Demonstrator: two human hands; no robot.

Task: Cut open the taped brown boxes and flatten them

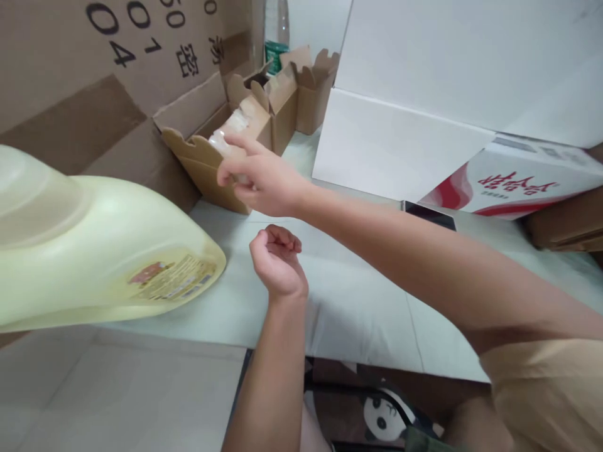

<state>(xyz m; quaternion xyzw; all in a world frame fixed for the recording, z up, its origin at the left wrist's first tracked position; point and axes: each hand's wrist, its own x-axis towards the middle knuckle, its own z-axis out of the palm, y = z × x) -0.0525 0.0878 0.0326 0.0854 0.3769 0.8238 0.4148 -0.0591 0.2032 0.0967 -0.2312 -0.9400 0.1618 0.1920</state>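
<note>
My right hand (261, 179) reaches across from the right to a small open cardboard box (198, 160). Its index finger lies over the box's rim, and the other fingers are pinched together at the front wall. A clear plastic-wrapped item (228, 129) lies inside the box, right by the fingertips. What the fingers grip is hidden. My left hand (277, 260) hovers over the white surface (358, 295) just below the right hand. It is curled in a loose fist with nothing in it.
A large pale yellow jug (94, 251) lies at the left. Behind stand a big printed cardboard carton (94, 69), two more small open boxes (285, 100) (315, 85), a bottle (276, 34), white boxes (400, 141), a red-and-white carton (513, 182) and a dark flat device (428, 215).
</note>
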